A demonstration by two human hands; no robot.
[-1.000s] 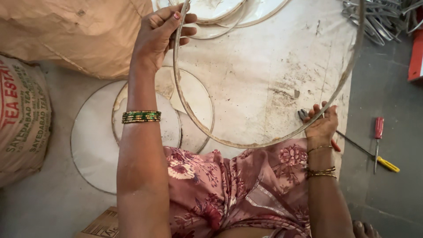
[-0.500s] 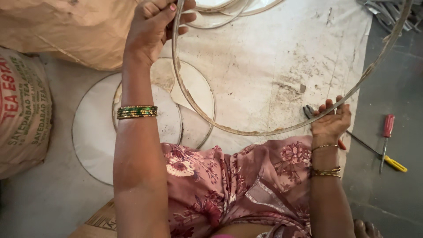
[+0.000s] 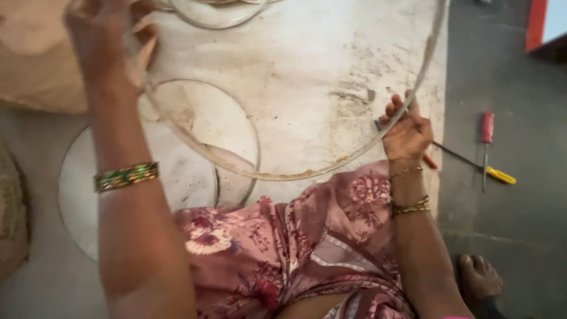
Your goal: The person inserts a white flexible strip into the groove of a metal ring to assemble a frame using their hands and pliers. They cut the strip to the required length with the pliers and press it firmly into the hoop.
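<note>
Since 1 second ago, both hands have swung the large metal ring [image 3: 283,175] leftward; left hand [image 3: 103,44] and right hand [image 3: 406,133] stay closed around its rim, 2 screwdrivers [image 3: 485,145] beyond the right grip untouched.

At my far left edge sits a bulging tan sack [image 3: 13,218], only a sliver showing (its print is out of view). Above it, behind my left hand [image 3: 103,41], lies what seems a second brown sack [image 3: 35,65], blurred. I see no screens or signs.
</note>
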